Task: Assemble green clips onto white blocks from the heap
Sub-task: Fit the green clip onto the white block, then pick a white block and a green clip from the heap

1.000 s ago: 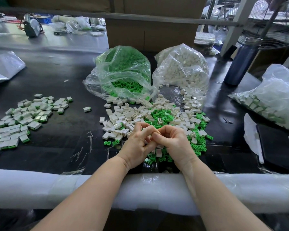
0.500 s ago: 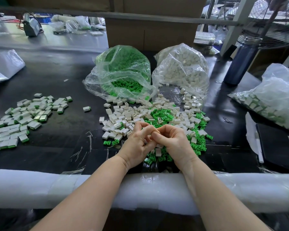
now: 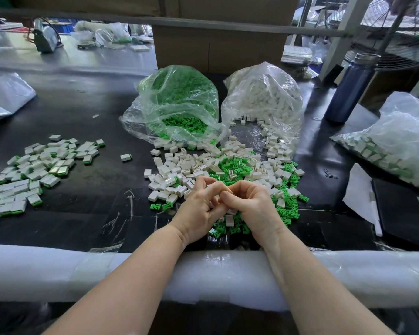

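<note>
My left hand (image 3: pixel 198 209) and my right hand (image 3: pixel 252 204) meet over the near edge of the heap (image 3: pixel 228 170) of loose white blocks and green clips. Both have their fingers curled inward, fingertips touching. They pinch a small white block (image 3: pixel 231 211) between them. Only a white sliver of it shows under the fingers, and any clip on it is hidden. Behind the heap lie an open bag of green clips (image 3: pixel 177 110) and an open bag of white blocks (image 3: pixel 264 102). Finished blocks with green ends (image 3: pixel 39 170) are spread at the left.
A padded white rail (image 3: pixel 58 274) runs along the table's near edge under my forearms. A blue bottle (image 3: pixel 348 88) stands at the back right. A plastic bag of assembled pieces (image 3: pixel 397 141) and a black pad (image 3: pixel 402 209) lie at the right. A cardboard box (image 3: pixel 218 44) sits behind the bags.
Both hands stay together in the same place; the fingers shift slightly against each other around the piece.
</note>
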Tool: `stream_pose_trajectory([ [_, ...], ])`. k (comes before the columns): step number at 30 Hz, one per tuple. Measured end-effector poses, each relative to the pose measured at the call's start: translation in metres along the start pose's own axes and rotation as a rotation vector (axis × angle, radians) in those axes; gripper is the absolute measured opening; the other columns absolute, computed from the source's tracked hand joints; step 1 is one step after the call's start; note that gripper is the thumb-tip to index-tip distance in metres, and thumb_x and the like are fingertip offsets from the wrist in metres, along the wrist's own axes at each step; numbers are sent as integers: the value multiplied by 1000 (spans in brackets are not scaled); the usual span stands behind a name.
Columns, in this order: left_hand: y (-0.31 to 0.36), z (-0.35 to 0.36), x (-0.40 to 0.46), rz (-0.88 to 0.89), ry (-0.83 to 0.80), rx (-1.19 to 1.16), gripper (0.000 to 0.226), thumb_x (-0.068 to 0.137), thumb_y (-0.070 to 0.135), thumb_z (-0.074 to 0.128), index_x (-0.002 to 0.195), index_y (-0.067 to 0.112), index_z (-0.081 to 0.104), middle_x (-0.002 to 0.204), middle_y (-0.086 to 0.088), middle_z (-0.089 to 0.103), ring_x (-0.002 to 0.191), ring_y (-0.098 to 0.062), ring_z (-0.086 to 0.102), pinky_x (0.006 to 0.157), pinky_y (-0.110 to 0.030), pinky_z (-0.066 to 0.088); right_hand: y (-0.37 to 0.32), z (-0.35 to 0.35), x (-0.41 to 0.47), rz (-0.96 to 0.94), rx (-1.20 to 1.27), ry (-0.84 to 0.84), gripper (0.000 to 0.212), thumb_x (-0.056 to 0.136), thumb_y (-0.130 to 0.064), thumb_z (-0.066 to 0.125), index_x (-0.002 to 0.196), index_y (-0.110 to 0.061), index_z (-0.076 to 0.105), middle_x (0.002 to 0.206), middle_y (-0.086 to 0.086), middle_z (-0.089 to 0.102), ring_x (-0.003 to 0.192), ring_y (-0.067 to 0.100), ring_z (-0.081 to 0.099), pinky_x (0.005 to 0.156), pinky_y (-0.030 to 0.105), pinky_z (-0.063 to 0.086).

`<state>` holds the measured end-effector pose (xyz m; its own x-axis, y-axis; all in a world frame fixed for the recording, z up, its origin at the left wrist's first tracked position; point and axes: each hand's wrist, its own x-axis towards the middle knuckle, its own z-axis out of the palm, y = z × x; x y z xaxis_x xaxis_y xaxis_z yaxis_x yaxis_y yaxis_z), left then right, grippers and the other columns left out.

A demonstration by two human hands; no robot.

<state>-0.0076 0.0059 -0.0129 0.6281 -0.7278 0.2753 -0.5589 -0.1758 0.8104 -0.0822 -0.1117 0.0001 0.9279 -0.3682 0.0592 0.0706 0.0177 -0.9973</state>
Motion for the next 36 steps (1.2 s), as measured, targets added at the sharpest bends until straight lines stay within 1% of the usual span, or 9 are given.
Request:
stream_pose_trajectory([
  [7, 2, -1, 0, -11, 4, -20, 8, 89, 14, 58, 89, 22, 59, 102, 4, 38, 74, -6, 46, 72, -8, 41, 2, 1, 1, -36, -47, 19, 8, 81, -11, 69, 75, -9, 65, 66, 2, 63, 61, 10, 57, 55, 19, 47],
  [12, 4, -4, 0, -38, 92, -92, 11, 89, 17, 58, 99, 20, 62, 103, 1, 45, 76, -8, 49, 74, -11, 45, 4, 5, 1, -60, -57, 61, 14, 83, -31, 62, 87, -19, 68, 78, 4, 67, 74, 13, 63, 63, 19, 52],
  [15, 1, -6, 0, -63, 165, -96, 12, 89, 14, 58, 100, 15, 63, 85, 6, 56, 67, -4, 48, 66, -13, 43, 4, 2, 4, -128, -101, 160, 12, 90, -12, 58, 91, -22, 65, 88, 0, 69, 87, 14, 67, 77, 21, 54],
  [18, -1, -6, 0, -87, 192, -89, 12, 88, 13, 59, 99, 14, 65, 71, 14, 54, 58, 2, 46, 59, -9, 37, 4, 3, 2, -220, -285, 184, 16, 87, -4, 62, 88, -19, 68, 85, -4, 68, 81, 5, 63, 74, 15, 50],
  [24, 2, -5, 0, -83, 181, -61, 17, 86, 11, 62, 102, 10, 68, 83, 8, 64, 68, 7, 54, 73, -14, 47, 5, 3, 3, -323, -506, 241, 2, 80, -6, 71, 82, -8, 71, 81, 5, 64, 75, 18, 61, 70, 32, 52],
  [27, 2, -5, 0, -77, 178, -35, 18, 86, 13, 63, 103, 13, 69, 89, 6, 66, 75, 6, 56, 78, -15, 48, 5, 4, 3, -332, -558, 247, 4, 80, -7, 71, 78, -6, 68, 78, 5, 61, 72, 19, 58, 68, 34, 51],
  [29, 3, -4, 0, -75, 180, -42, 19, 85, 12, 63, 103, 12, 69, 92, 4, 67, 83, -1, 59, 82, -16, 49, 6, 4, 3, -310, -589, 230, 5, 82, -8, 69, 79, -6, 66, 79, 2, 58, 73, 17, 55, 69, 33, 49],
  [32, 2, -3, 0, -66, 211, -43, 21, 85, 11, 64, 104, 18, 68, 91, 3, 66, 83, -8, 61, 81, -17, 50, 6, 4, 4, -272, -535, 225, 8, 87, -7, 63, 83, -14, 62, 81, -1, 59, 76, 13, 56, 72, 25, 49],
  [36, 2, -3, -2, -21, 356, 32, 23, 85, 14, 64, 106, 23, 65, 81, 9, 59, 70, -2, 56, 70, -16, 50, 6, 1, 3, -226, -333, 249, 22, 87, 3, 59, 89, -19, 61, 86, -2, 64, 83, 12, 61, 76, 21, 52],
])
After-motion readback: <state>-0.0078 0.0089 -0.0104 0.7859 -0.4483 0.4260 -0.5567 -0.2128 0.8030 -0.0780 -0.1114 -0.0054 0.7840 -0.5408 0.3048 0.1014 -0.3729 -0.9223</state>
